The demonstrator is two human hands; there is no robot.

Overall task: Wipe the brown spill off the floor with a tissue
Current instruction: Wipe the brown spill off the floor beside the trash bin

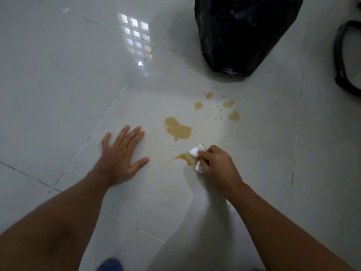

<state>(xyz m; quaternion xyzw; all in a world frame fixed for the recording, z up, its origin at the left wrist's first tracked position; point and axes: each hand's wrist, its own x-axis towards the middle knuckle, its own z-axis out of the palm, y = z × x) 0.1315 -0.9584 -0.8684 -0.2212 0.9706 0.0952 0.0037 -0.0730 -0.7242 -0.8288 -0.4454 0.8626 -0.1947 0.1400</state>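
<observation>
A brown spill (178, 128) lies in patches on the glossy white tile floor (58, 85), with smaller drops (233, 116) farther right and back. My right hand (216, 165) is shut on a folded white tissue (196, 151) and presses it on the floor at the right end of a thin brown smear (182, 157). The tissue's lower edge looks stained. My left hand (121, 155) lies flat on the floor with fingers spread, left of the spill and apart from it.
A black plastic bin bag (242, 32) stands at the back, just beyond the far drops. A black curved object (343, 55) sits at the right edge. A blue shape (110, 265) shows at the bottom edge.
</observation>
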